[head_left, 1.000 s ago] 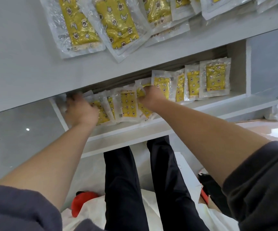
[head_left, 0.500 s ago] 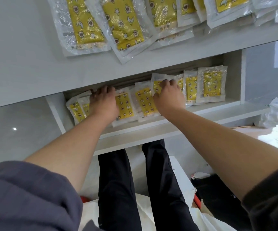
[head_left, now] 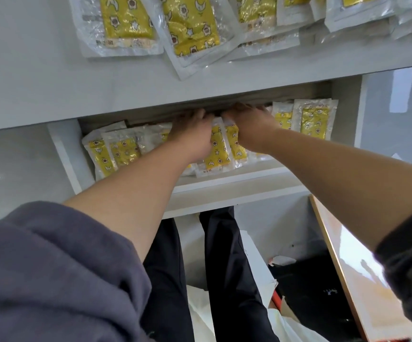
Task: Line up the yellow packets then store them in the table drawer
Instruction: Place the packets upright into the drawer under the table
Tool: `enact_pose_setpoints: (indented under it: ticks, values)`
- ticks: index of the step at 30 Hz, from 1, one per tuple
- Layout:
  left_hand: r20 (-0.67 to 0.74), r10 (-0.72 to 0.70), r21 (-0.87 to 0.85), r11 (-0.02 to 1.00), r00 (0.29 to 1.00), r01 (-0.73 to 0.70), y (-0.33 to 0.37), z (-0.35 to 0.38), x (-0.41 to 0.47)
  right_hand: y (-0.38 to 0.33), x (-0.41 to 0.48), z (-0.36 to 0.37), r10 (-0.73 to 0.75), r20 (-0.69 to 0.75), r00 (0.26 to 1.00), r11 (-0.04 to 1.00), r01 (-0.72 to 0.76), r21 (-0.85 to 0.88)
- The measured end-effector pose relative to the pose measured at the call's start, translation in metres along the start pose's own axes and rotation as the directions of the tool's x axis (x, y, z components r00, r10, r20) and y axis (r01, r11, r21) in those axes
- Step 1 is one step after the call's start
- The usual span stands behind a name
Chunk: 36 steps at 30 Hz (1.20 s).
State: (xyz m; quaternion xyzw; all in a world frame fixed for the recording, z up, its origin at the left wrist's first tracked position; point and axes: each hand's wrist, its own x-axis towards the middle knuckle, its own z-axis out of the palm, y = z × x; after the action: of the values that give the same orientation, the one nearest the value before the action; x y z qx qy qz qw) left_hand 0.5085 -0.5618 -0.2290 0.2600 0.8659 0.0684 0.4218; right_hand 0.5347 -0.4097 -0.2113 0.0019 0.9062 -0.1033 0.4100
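Observation:
The white table drawer [head_left: 229,180] stands pulled out under the tabletop, with a row of yellow packets in clear wrap lying in it. My left hand [head_left: 194,134] and my right hand [head_left: 252,125] rest palm down, side by side, on the packets in the middle of the row [head_left: 218,151], fingertips reaching under the table edge. Packets at the drawer's left end [head_left: 115,151] and right end [head_left: 314,122] lie uncovered. Several more yellow packets [head_left: 190,28] lie spread on the tabletop [head_left: 39,82] above. Whether either hand grips a packet is hidden.
My legs in black trousers [head_left: 224,267] stand below the drawer. White bags and paper [head_left: 256,262] lie on the floor, and a wooden board [head_left: 348,267] leans at the right. Grey sleeves cover both upper arms.
Both hands have slid toward each other along the row, the left one rightward from the drawer's left end, and now lie together further back on the middle packets. The camera has moved closer.

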Motion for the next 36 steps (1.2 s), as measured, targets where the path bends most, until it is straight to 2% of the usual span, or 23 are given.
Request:
enact_pose_setpoints:
  ticks: [4, 7, 11, 14, 17, 19, 22, 25, 28, 30, 33, 36]
  values:
    - [0.03, -0.005, 0.018, 1.0, 1.0, 0.004, 0.0, -0.001, -0.004, 0.005, -0.004, -0.001, 0.006, 0.009, 1.0, 0.999, -0.005, -0.033]
    - [0.016, -0.086, -0.067, 0.994, 0.996, 0.087, 0.002, -0.014, -0.023, -0.002, -0.017, -0.01, 0.044, -0.057, 0.997, 0.999, -0.043, 0.012]
    - [-0.093, -0.107, -0.302, 0.95, 0.99, 0.074, 0.002, -0.05, -0.073, -0.024, -0.052, -0.032, 0.115, -0.244, 0.963, 0.954, -0.038, 0.296]
    - [-0.139, -0.138, -0.563, 0.826, 0.981, 0.036, -0.006, -0.086, -0.111, -0.051, -0.08, -0.05, 0.087, -0.385, 0.919, 0.891, 0.101, 0.443]
    - [-0.321, -0.256, -0.621, 0.784, 0.912, 0.002, -0.02, -0.128, -0.125, -0.082, -0.089, -0.077, 0.091, -0.503, 0.86, 0.852, 0.194, 0.486]
    - [-0.379, -0.419, -0.661, 0.747, 0.825, 0.075, -0.034, -0.153, -0.121, -0.101, -0.083, -0.098, 0.14, -0.537, 0.832, 0.826, 0.201, 0.527]
    - [-0.284, -0.622, -0.783, 0.589, 0.73, 0.198, -0.055, -0.183, -0.099, -0.119, -0.063, -0.125, 0.234, -0.507, 0.83, 0.834, 0.097, 0.543]
    - [-0.106, -0.686, -0.895, 0.381, 0.72, 0.232, -0.067, -0.203, -0.072, -0.128, -0.042, -0.139, 0.356, -0.368, 0.859, 0.813, -0.09, 0.575]
    - [-0.019, -0.665, -0.935, 0.277, 0.746, 0.223, -0.069, -0.213, -0.053, -0.131, -0.029, -0.141, 0.44, -0.286, 0.851, 0.755, -0.179, 0.631]
    - [0.023, -0.622, -0.934, 0.265, 0.783, 0.238, -0.067, -0.216, -0.045, -0.132, -0.025, -0.142, 0.454, -0.273, 0.848, 0.738, -0.187, 0.648]
    - [0.073, -0.541, -0.904, 0.319, 0.838, 0.284, -0.056, -0.214, -0.04, -0.134, -0.025, -0.147, 0.462, -0.281, 0.841, 0.696, -0.148, 0.702]
    - [0.025, -0.535, -0.904, 0.349, 0.845, 0.248, -0.047, -0.21, -0.037, -0.135, -0.025, -0.149, 0.465, -0.258, 0.847, 0.644, -0.124, 0.755]
